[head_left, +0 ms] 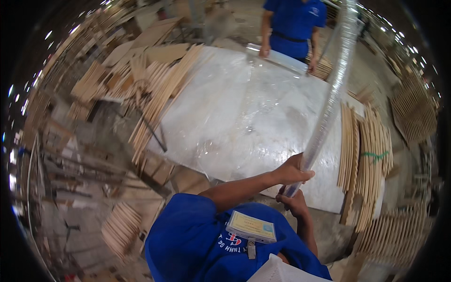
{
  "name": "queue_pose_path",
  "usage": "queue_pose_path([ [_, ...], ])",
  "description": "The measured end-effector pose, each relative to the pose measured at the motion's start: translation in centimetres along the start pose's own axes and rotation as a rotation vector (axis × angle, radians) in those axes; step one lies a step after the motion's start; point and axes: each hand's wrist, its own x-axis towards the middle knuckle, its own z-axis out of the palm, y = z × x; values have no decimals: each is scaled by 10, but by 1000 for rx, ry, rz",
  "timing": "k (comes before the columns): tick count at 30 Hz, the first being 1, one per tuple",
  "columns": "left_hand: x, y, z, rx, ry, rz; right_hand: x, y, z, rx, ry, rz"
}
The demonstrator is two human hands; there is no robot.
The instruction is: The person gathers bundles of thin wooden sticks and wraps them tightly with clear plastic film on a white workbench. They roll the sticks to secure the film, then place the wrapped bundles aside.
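At the upper left, slim wooden strips (171,89) are lying bunched along the edge of a whitish tabletop (202,127), which is filling the middle and catching glossy reflections. At the top, a co-worker in blue (293,28) is standing at the far edge, hands resting at a clear strip (277,60). Right of the lower centre, the left hand (292,171) is grasping a long, slender tube (331,96), and the right hand (294,203) is gripping its lower end just below. The tube is slanting up to the top edge, looking silvery, shiny and crinkled, and showing a violet tint low down. Farther right, wooden slats (369,176) are lying stacked, a green tie (375,156) crossing them.
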Motion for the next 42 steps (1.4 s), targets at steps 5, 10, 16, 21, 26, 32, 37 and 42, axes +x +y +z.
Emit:
queue_pose_path([
  [5,-9,10,-6,531,149,-20,46,12,17,-85,106,-499],
  [10,-13,-25,9,385,-88,2,48,49,13,438,146,-499],
  [16,-37,-70,-64,595,-93,-85,-28,54,-51,191,1011,-288],
  [21,-52,-87,-102,967,-440,-158,-143,165,23,174,1502,138],
  [26,-41,-90,-109,1043,-607,-194,-174,211,163,415,1656,605],
  [32,-19,-103,-49,944,-584,-169,-179,322,169,862,1644,878],
  [37,-29,-111,8,997,-623,-181,-249,415,89,651,1892,1090],
  [42,-45,-114,49,909,-600,-365,-332,460,-29,239,1940,1254],
])
